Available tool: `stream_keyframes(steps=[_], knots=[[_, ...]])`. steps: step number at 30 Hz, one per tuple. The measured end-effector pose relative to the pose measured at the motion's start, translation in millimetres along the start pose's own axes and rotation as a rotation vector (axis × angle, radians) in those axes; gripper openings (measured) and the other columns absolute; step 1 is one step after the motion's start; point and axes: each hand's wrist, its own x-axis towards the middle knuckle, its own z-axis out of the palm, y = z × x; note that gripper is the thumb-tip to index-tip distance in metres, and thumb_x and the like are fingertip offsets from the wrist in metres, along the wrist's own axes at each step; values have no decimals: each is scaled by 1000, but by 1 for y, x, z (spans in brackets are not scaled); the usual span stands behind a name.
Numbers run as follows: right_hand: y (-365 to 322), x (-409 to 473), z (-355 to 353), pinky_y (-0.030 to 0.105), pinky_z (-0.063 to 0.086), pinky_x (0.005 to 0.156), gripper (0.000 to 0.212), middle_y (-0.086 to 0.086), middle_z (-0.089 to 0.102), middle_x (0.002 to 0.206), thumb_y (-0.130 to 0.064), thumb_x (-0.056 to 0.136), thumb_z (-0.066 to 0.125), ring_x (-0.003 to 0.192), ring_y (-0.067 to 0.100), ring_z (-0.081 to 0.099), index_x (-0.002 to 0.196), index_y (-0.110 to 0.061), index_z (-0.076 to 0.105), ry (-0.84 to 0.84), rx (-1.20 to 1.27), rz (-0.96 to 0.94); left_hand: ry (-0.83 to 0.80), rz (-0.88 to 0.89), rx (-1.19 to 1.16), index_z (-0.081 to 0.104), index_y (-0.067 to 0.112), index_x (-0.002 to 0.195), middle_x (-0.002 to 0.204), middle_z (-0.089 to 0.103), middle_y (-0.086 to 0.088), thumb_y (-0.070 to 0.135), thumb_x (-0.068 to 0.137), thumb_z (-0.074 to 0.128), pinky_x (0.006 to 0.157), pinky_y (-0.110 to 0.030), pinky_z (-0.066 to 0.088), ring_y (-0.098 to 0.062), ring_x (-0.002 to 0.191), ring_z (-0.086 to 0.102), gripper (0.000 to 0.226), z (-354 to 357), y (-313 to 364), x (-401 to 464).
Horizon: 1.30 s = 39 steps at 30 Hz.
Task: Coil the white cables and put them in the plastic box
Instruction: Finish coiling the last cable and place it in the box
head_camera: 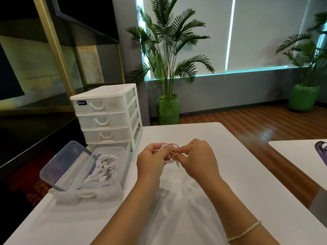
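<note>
A small coiled white cable (170, 145) is held above the white table (203, 200) between both hands. My left hand (152, 160) grips the coil from the left. My right hand (196, 158) pinches the cable's loop and end from the right, with a plug tip hanging below its fingers. To the left stands the clear plastic box (122, 156), open, with several coiled white cables (104, 165) inside. Its transparent lid (65, 165) leans tilted against the box's left side.
The box sits in a pulled-out white drawer (88, 196). Behind it stands a white drawer unit (108, 114). A second table with a dark object (321, 147) is at the right. Potted palms stand by the far wall.
</note>
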Motion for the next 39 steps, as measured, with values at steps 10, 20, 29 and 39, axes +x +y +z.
stream_keyframes(steps=[10, 20, 29, 39], knots=[[11, 5, -15, 13, 39, 61, 13, -8, 59, 82, -29, 88, 60, 72, 9, 51, 90, -18, 68, -215, 308, 96, -332, 130, 196, 65, 28, 89, 101, 72, 0, 10, 83, 67, 87, -29, 53, -18, 96, 67, 19, -11, 10, -1], [6, 2, -22, 19, 38, 61, 25, -4, 58, 69, -25, 91, 55, 64, 8, 46, 78, -8, 67, -390, 648, 268, -250, 386, 657, 66, 25, 111, 95, 64, 11, 16, 87, 63, 75, -9, 42, -6, 87, 57, 26, -17, 13, 0], [12, 9, -11, 8, 35, 65, 16, 0, 54, 102, -20, 91, 55, 82, 9, 47, 99, -14, 69, -76, 78, -11, -469, 95, 604, 65, 18, 113, 104, 62, 1, 10, 90, 58, 76, -23, 56, -18, 86, 61, 26, -18, 12, 4], [8, 4, -17, 27, 45, 97, 31, 2, 65, 119, -18, 91, 57, 106, 16, 60, 121, -18, 60, -97, 316, -9, -494, -37, 211, 66, 22, 87, 83, 61, -5, 8, 89, 56, 62, -23, 59, -17, 74, 56, 18, -19, 20, -1]])
